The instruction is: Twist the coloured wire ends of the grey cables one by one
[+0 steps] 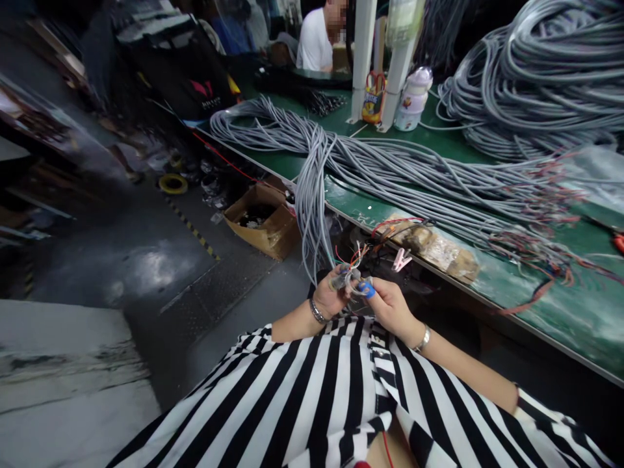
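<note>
Close in front of my striped shirt, my left hand (332, 294) is closed around the ends of several grey cables (312, 214). Thin coloured wires (357, 255), red, orange and white, fan out of those ends above my fingers. My right hand (391, 305) pinches at the same cable ends from the right, with blue tape (366, 289) around a fingertip. Exactly what lies between its thumb and finger is too small to make out. From my left hand the grey cables run up and over the table edge to a long bundle (390, 162).
Thick coils of grey cable (546, 78) lie at the back right of the green table (536, 325). A pink clip (401, 260) sits at the table edge. A cardboard box (266, 221) stands below. A bottle (413, 101) stands by white posts; a person (314, 39) sits beyond.
</note>
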The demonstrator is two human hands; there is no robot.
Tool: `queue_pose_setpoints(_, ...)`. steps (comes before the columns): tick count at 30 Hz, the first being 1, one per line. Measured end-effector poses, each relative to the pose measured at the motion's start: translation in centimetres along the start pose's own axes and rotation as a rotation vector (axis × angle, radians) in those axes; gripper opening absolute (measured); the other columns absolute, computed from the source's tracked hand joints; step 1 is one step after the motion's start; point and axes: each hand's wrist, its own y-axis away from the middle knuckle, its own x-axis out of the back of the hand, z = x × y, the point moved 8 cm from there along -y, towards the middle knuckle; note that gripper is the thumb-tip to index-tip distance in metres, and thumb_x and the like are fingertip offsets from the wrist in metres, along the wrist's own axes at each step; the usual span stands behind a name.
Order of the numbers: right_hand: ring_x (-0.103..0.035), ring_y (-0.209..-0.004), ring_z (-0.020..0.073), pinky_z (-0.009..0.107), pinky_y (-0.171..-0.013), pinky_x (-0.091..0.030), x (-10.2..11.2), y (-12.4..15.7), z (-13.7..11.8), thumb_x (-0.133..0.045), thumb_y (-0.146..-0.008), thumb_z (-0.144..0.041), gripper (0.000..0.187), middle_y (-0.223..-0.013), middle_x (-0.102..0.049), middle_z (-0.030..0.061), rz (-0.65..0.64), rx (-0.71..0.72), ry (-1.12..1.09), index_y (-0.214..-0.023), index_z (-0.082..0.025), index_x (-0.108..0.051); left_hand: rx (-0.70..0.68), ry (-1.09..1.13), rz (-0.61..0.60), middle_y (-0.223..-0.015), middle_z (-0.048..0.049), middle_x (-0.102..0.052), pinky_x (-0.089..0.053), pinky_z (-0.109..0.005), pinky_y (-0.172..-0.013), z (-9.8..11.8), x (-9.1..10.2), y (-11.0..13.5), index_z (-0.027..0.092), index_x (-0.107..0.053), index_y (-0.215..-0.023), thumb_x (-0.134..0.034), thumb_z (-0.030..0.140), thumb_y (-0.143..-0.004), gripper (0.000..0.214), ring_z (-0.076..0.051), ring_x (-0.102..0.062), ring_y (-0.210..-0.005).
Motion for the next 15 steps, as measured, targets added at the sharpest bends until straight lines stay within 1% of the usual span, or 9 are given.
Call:
queue_pose_setpoints(4,-0.038,-0.051,0.0100,0.024,-0.051,-0.032,1.0,0.3,-1.1,-0.044,-0.096,-0.034,0.038,-0.057,-0.042,-0.0017,0.061,0.166,0.106,-0.061,-0.019,-0.043,-0.074,-0.011,0.088,-0.061,0.0012,-0.063,-0.025,-0.017,-0.043,0.3,0.1,0.0,0.015,-0.064,-0.074,-0.084,0.024,-0.055,0.029,-0.005,-0.046,-0.046)
queue_pose_setpoints(6,-0.036,-0.051,0.0101,0.024,-0.050,-0.030,1.6,0.5,-1.3,-0.045,-0.095,-0.028,0.036,-0.057,-0.040,-0.0020,0.089,0.228,0.157,-0.060,-0.020,-0.040,-0.113,-0.046,0.108,-0.062,0.0010,-0.065,-0.024,-0.016,-0.042,0.5,-0.3,0.0,0.015,-0.064,-0.074,-0.084,0.022,-0.054,0.030,-0.004,-0.045,-0.044)
queue_pose_setpoints(9,-0.035,-0.051,0.0104,0.025,-0.051,-0.028,2.2,0.9,-1.3,-0.045,-0.093,-0.024,0.034,-0.057,-0.038,-0.0022,0.111,0.292,0.199,-0.061,-0.020,-0.038,-0.131,-0.076,0.106,-0.059,0.0014,-0.063,-0.021,-0.016,-0.040,0.5,-1.1,0.2,0.015,-0.063,-0.074,-0.085,0.026,-0.054,0.032,-0.003,-0.039,-0.040)
queue_pose_setpoints(11,-0.034,-0.051,0.0102,0.025,-0.050,-0.028,2.5,0.9,-1.0,-0.044,-0.094,-0.024,0.034,-0.057,-0.036,-0.0025,0.136,0.294,0.206,-0.061,-0.020,-0.037,-0.127,-0.093,0.084,-0.055,0.0021,-0.060,-0.021,-0.016,-0.040,0.4,-1.5,0.2,0.015,-0.062,-0.075,-0.084,0.029,-0.057,0.032,-0.003,-0.037,-0.039)
queue_pose_setpoints(13,-0.034,-0.051,0.0098,0.025,-0.049,-0.027,2.7,0.8,-0.5,-0.044,-0.094,-0.025,0.035,-0.057,-0.036,-0.0028,0.155,0.259,0.195,-0.061,-0.020,-0.037,-0.109,-0.113,0.047,-0.049,0.0037,-0.055,-0.021,-0.017,-0.040,0.3,-1.8,0.2,0.015,-0.061,-0.074,-0.083,0.031,-0.059,0.031,-0.004,-0.035,-0.038)
queue_pose_setpoints(15,-0.035,-0.051,0.0096,0.024,-0.049,-0.028,2.6,0.7,0.0,-0.044,-0.095,-0.026,0.035,-0.057,-0.038,-0.0027,0.147,0.224,0.180,-0.061,-0.020,-0.038,-0.096,-0.119,0.018,-0.045,0.0049,-0.051,-0.019,-0.017,-0.039,0.3,-1.8,0.3,0.015,-0.060,-0.075,-0.083,0.032,-0.059,0.032,-0.004,-0.034,-0.037)
